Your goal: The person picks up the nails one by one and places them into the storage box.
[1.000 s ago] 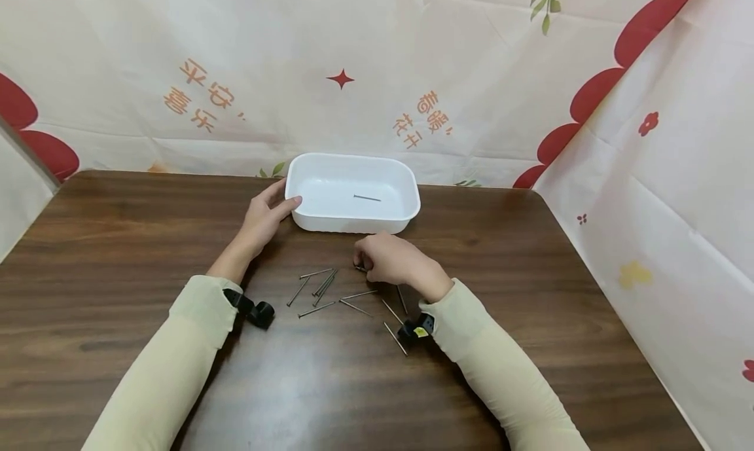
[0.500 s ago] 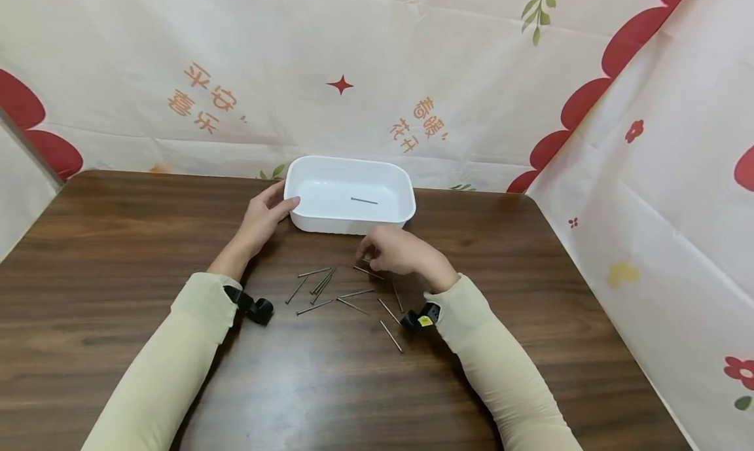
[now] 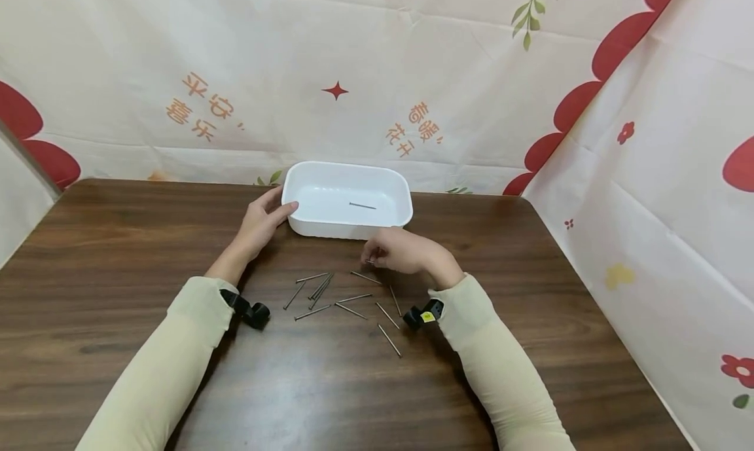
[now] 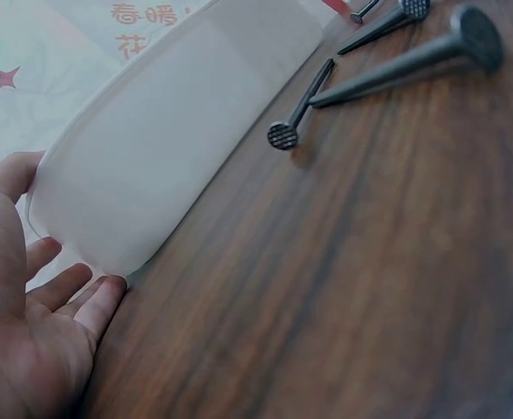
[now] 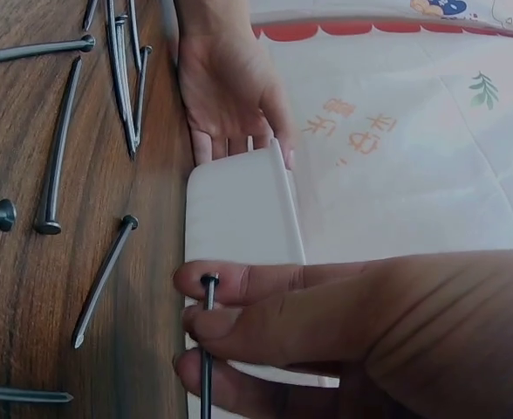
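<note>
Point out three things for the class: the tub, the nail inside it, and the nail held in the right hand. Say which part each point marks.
Tub [image 3: 330, 230]: head view, on its near wall.
Nail in tub [image 3: 362, 206]: head view, mid-shank.
Held nail [image 5: 207, 371]: right wrist view, on its shank.

A dark brown wood-grain table with rounded far corners and a sheen toward the front carries a white tray near its far edge. In front of the tray, metal nails lie scattered at various angles, a few bunched together, one nearer the front than the rest
</note>
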Motion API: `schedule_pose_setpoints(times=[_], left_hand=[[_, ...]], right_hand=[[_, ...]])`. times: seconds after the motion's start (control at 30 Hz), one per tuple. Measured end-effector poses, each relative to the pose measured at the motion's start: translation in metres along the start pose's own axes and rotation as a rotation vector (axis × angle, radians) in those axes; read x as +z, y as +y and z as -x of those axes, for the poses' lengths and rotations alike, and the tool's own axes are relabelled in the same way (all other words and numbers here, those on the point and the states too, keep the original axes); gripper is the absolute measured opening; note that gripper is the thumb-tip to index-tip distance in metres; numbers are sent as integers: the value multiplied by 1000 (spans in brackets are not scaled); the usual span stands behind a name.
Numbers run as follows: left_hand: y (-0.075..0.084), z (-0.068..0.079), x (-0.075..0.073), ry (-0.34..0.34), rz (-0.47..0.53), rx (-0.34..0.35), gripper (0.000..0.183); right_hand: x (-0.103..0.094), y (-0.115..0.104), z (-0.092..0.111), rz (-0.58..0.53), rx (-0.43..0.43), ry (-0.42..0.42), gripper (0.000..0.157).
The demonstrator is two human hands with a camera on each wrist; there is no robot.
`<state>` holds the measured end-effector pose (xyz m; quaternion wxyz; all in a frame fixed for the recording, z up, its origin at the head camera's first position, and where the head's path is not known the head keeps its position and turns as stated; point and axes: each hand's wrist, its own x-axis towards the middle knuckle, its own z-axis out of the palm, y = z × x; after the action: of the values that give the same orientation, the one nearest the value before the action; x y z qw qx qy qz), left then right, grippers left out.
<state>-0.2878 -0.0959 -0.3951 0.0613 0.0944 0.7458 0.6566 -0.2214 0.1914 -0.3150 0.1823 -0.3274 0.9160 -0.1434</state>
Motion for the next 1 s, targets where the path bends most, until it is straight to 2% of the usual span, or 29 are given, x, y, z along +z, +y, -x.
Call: schedule_pose_setpoints(times=[0.13, 0.33, 0.47, 0.63, 0.83, 1.0], left_hand=[[0, -1, -2, -1, -36, 2, 74], [3, -3, -4, 17, -69, 41, 73], [1, 0, -6, 11, -78, 22, 73], [-3, 4, -7, 12, -73, 8, 73], [-1, 6, -4, 5, -73, 0, 71], [0, 0, -5, 14, -88, 29, 72]], right_hand=[[-3, -1, 0, -15, 39, -9, 22], [-8, -1, 0, -98, 58, 40, 22], [-15, -2, 3, -134, 59, 68, 18], [-33, -5, 1, -122, 53, 112, 17], [-55, 4, -19, -151, 33, 134, 17], [-64, 17, -46, -51, 52, 153, 16]])
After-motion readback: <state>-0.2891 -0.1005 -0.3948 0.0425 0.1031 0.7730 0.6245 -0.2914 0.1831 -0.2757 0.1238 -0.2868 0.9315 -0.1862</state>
